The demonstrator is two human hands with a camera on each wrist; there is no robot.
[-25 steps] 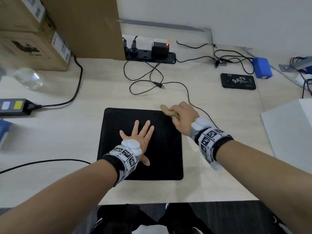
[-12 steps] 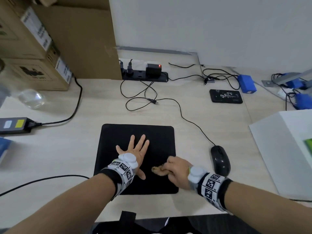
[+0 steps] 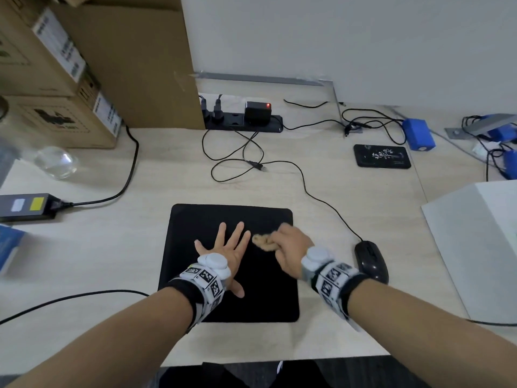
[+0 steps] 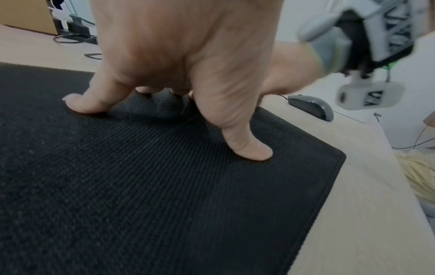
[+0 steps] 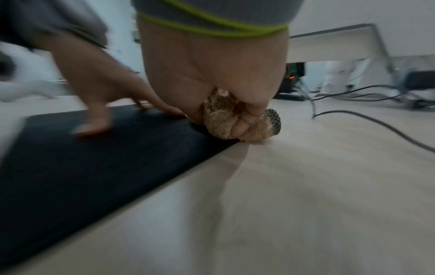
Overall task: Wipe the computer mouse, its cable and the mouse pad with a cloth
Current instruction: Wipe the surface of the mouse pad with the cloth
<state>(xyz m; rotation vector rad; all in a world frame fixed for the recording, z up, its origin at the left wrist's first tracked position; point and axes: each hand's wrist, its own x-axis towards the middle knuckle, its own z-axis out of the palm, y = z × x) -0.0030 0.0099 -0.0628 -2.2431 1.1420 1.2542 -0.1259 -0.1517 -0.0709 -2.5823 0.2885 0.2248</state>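
A black square mouse pad (image 3: 195, 219) (image 4: 141, 186) (image 5: 82, 167) lies on the light wooden desk. My left hand (image 3: 226, 247) (image 4: 179, 74) presses flat on its middle, fingers spread. My right hand (image 3: 291, 247) (image 5: 212, 78) grips a crumpled tan cloth (image 3: 264, 242) (image 5: 220, 119) against the pad's right part, just right of the left fingers. The black mouse (image 3: 370, 261) (image 4: 310, 106) sits on the desk right of the pad. Its cable (image 3: 316, 197) runs back to a loose loop near the power strip.
Cardboard boxes (image 3: 70, 79) stand at the back left, a black power strip (image 3: 243, 121) at the back. A power brick (image 3: 25, 205) and its cord lie left. A black card reader (image 3: 382, 159), blue devices (image 3: 418, 134) and a white box (image 3: 481, 247) are on the right.
My right hand has swept the cloth from the pad's far right corner to its near edge and back up toward the middle right. The left hand stays pressed on the pad.
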